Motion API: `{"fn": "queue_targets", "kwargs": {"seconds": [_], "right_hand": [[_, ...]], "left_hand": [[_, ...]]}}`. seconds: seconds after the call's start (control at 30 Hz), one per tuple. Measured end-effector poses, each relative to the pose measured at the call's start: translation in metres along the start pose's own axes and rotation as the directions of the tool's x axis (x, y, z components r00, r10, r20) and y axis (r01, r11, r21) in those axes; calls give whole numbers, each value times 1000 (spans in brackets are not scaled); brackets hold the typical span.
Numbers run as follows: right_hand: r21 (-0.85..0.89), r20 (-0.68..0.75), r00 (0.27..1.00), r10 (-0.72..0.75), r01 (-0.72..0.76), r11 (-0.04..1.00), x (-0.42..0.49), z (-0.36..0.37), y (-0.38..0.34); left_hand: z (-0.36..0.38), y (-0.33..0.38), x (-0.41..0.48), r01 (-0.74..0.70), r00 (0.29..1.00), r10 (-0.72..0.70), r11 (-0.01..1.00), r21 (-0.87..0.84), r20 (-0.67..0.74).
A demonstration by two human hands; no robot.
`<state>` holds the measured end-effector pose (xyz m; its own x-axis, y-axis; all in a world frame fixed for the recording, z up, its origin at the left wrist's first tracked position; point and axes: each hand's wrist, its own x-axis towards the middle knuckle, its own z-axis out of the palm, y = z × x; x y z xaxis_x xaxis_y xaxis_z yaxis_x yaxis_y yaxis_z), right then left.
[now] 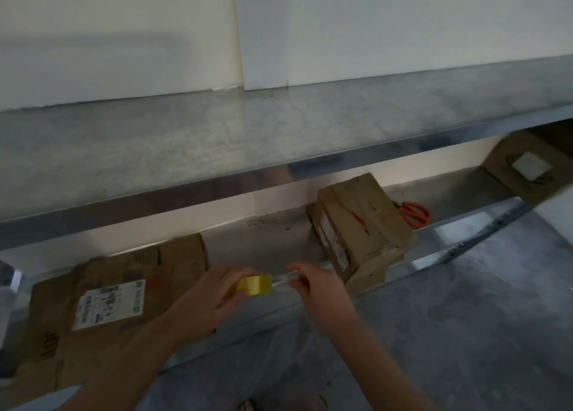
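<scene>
Evidently early: left hand [210,297] grips the tape roll [255,285] by the front edge of the shelf [263,243]; right hand [314,286] pinches its drawn-out strip [280,278]; cutting and sticking seemingly remain.

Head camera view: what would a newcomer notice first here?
The bright yellow tape roll, gripped by the left hand at the front of the lower shelf, while the right hand pinches a clear strip drawn from it. Next, orange-handled scissors just right of the cardboard box.
</scene>
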<state>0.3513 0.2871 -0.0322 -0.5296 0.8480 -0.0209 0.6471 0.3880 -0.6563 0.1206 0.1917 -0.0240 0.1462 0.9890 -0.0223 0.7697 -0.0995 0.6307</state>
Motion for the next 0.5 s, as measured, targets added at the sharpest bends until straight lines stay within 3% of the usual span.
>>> {"fn": "queue_targets", "kwargs": {"seconds": [0.33,0.37,0.47,0.5], "right_hand": [[-74,24,997,-71,73,995,-22,-131,26],[-62,18,997,-74,75,995,-24,-145,34],[-4,15,993,-119,119,993,-29,-189,59],[2,33,989,-144,144,990,-30,-202,67]], "left_hand": [[7,117,46,134,953,-183,970,-202,-243],[11,126,53,152,951,-186,977,-152,-247],[30,152,69,186,949,-104,947,260,-299],[35,160,71,200,945,-108,938,285,-310]]}}
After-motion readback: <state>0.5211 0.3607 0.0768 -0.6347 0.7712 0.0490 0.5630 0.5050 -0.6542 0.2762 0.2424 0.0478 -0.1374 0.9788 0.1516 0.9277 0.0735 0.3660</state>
